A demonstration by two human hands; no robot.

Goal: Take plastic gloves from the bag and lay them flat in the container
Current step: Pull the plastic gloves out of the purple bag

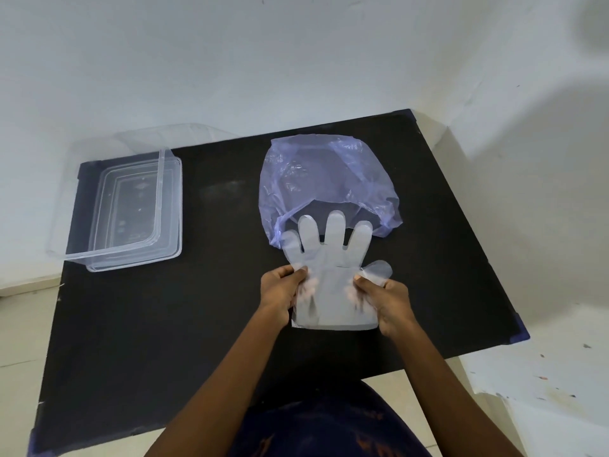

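Note:
A stack of clear plastic gloves (pixel 333 278) is held flat over the black table, fingers pointing away from me, fingertips at the mouth of a thin purple plastic bag (pixel 324 178). My left hand (pixel 283 291) pinches the stack's left edge. Its right edge, by the thumb part, is pinched by my right hand (pixel 389 303). The clear plastic container (pixel 130 206) sits at the table's far left; I see nothing inside it.
The black table (pixel 204 308) stands against a white wall. A clear lid (pixel 85 153) leans behind the container. The bag lies at the back centre-right. Pale floor and a paint-spotted white sheet (pixel 543 390) lie to the right.

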